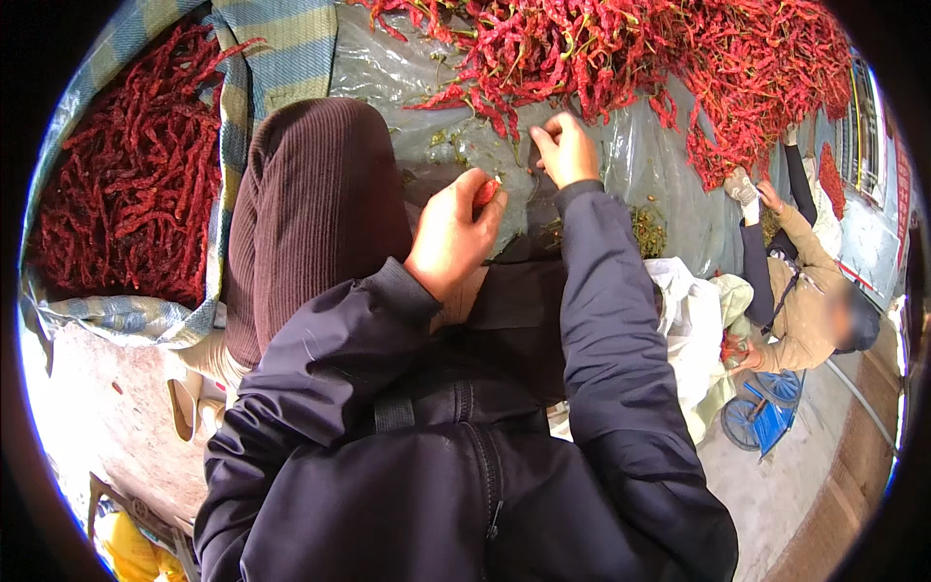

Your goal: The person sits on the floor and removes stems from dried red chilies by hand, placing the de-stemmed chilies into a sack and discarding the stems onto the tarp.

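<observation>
My left hand is curled around a red dried chili pepper, whose end shows between thumb and fingers. My right hand hovers to its upper right, over the plastic sheet, with its fingers bent inward. Whether anything is pinched in its fingertips is too blurred to tell. Just beyond my right hand lies a large heap of red dried chilies. Loose chilies stick out from its near edge. Small green stem scraps lie scattered on the grey plastic sheet around my hands.
A striped woven sack at the left holds darker red chilies. Stems are piled by my right forearm. Beyond a white sack, a person sits at the right near a blue wheeled cart.
</observation>
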### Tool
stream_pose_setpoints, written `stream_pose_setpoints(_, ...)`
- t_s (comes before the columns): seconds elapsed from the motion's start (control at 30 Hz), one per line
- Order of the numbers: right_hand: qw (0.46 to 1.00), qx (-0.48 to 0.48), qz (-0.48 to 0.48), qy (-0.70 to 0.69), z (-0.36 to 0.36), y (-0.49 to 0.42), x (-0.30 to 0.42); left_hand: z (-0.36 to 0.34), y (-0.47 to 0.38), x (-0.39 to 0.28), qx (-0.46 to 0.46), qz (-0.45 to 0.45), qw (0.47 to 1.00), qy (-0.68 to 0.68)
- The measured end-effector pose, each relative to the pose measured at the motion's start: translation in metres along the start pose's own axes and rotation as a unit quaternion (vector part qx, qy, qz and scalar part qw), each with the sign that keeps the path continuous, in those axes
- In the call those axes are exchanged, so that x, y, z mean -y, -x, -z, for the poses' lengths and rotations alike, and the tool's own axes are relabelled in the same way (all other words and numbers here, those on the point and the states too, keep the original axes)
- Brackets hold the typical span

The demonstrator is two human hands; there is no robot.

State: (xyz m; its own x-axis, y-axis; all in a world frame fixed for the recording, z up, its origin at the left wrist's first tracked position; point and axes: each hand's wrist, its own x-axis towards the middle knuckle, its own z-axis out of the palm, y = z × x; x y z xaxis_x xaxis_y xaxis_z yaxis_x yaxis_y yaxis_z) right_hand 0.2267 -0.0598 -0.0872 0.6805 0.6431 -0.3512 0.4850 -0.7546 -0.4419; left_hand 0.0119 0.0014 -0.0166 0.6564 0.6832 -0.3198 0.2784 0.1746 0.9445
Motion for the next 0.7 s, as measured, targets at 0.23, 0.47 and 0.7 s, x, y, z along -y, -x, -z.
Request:
stream_pose_setpoints(0.23,0.999,-0.039,-0.003,0.004,0.026,0.078,-0.012,0.004,0.007,-0.023,0.056,-0.253,0.953,-0.159)
stream_pose_setpoints(0.47,0.993,-0.054,0.072,-0.072,0.062,0.123,0.039,-0.002,0.012,-0.028,0.061,-0.381,0.870,-0.308)
stream_pose_setpoints(0.7,0.970,-0.103,0.126,-0.179,0.063,0.154,0.073,0.000,0.018,-0.020,0.101,-0.298,0.890,-0.330)
